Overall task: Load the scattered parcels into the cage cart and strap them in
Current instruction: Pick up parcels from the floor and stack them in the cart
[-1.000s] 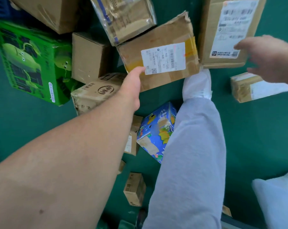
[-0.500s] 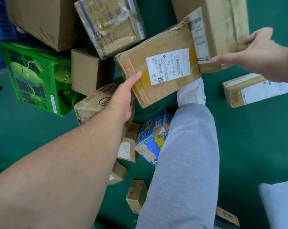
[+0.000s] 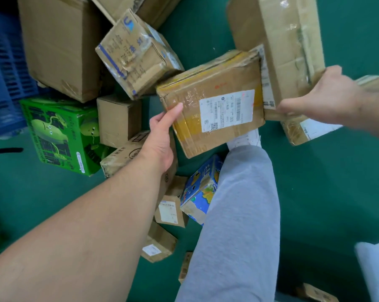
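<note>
Pinching the labelled parcel (image 3: 210,110) at its left end with the left hand (image 3: 160,138), thumb lying along the top face, other fingers hidden underneath. Clasping the near end of the long carton (image 3: 288,40) with the right hand (image 3: 323,97), thumb pressing the near face, fingers curling round the right side.

Sitting mid-scene and tilted, right end touching that carton, far-left corner touching a plastic-wrapped box (image 3: 138,53), over the green floor (image 3: 336,192), just beyond a grey trouser leg (image 3: 238,214).

Probably handling as a stiff load of light to moderate weight. Glossy tape likely proving slippery, so taking hold at 2 opposite ends with fingers underneath, judging that safer than a 1-handed pinch.

Showing brown, creased cardboard, wide yellow tape bands, clear tape over the seams, 1 white shipping label with barcodes, and a crumpled far edge. Cage cart not showing anywhere.
</note>
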### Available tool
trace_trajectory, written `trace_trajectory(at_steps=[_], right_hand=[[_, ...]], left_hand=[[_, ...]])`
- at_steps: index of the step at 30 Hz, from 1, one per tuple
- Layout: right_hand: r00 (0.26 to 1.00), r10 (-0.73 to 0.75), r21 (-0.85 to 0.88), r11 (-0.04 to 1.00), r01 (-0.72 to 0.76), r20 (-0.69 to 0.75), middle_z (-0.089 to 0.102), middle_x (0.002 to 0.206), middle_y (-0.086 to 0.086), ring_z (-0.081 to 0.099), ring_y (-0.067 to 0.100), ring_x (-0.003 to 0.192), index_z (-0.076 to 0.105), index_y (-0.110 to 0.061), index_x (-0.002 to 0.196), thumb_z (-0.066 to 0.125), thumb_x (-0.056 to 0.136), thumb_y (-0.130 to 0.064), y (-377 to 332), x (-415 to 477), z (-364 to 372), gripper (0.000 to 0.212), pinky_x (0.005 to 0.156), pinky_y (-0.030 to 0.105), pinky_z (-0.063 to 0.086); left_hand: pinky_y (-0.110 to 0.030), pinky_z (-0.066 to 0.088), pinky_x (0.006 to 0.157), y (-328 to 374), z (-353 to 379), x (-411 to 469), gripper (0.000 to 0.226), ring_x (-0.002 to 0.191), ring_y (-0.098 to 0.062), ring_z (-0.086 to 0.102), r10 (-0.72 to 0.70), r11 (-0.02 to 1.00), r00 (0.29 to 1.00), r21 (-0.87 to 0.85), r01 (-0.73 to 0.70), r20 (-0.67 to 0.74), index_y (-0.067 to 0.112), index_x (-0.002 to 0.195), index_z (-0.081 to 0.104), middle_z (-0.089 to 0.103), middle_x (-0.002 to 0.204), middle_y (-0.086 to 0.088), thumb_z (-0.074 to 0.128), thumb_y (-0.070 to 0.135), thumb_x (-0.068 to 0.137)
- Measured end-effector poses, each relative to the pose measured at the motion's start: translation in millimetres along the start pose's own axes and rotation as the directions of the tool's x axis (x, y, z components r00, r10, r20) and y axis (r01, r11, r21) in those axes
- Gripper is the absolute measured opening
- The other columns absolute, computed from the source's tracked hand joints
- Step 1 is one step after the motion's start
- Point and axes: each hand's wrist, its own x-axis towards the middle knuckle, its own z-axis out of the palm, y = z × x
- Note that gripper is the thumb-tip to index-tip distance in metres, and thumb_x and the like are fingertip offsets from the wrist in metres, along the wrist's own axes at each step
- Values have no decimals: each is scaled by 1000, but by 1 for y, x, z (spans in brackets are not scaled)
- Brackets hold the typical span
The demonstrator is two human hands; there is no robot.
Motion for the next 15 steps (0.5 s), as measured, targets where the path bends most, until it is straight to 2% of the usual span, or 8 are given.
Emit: trace_trajectory(at_steps=[2,3,5,6,7,10,12,15], right_hand=[[998,2,9,1000,-2,59,65,103,10,64,32,92,51,-12,124,79,57,-71,21,-9,-7,94,78,45,57],[996,-19,48,999,14,92,70,100,8,68,30,90,60,-18,115,80,56,-73,33,-15,-13,83,82,47,59],[983,-74,173,984,44,169,73,96,4,70,25,88,65,-23,97,81,73,-59,58,-32,-28,46,91,45,57],[973,-98,225,973,50,208,73,95,4,71,24,88,64,-24,96,78,82,-50,75,-42,-38,32,94,44,56],[966,-110,253,966,49,235,75,95,5,73,25,87,65,-24,99,74,87,-46,90,-53,-49,27,95,44,55],[938,-90,338,941,-29,333,79,87,6,77,21,73,70,-18,104,69,89,-46,136,-92,-86,32,90,41,53],[929,-75,462,880,-109,362,78,80,1,75,15,66,69,-19,104,68,81,-44,170,-130,-115,34,86,39,52],[909,-106,629,753,-191,402,79,95,2,75,15,75,69,-22,109,45,96,-41,214,-187,-148,32,91,43,49]], left_hand=[[-53,54,99,2,2,-10,100,115,-26,69,12,999,1000,53,-12,9,21,138,41,69,127,-9,88,55,57],[-55,53,100,2,3,-18,99,114,-26,69,7,995,1000,103,-8,15,22,138,38,68,126,-8,89,54,58],[-56,51,103,4,2,-35,106,116,-24,68,-15,981,998,194,2,67,27,143,36,68,128,-4,90,57,58],[-55,50,104,5,2,-48,108,118,-25,67,-29,974,992,227,1,123,27,146,38,69,129,-3,91,58,57],[-55,49,106,8,2,-63,104,120,-26,67,-50,970,982,245,4,181,27,147,43,69,131,-3,89,58,58],[-54,48,108,16,10,-118,82,127,-31,62,-81,968,946,249,1,312,21,143,55,66,136,-10,80,51,71],[-46,53,101,18,25,-165,63,121,-29,66,-84,978,932,209,10,351,17,137,61,67,134,-12,71,43,80],[-40,52,90,20,45,-226,44,103,-25,70,-103,988,913,148,47,396,22,114,77,73,122,-7,69,43,77]])
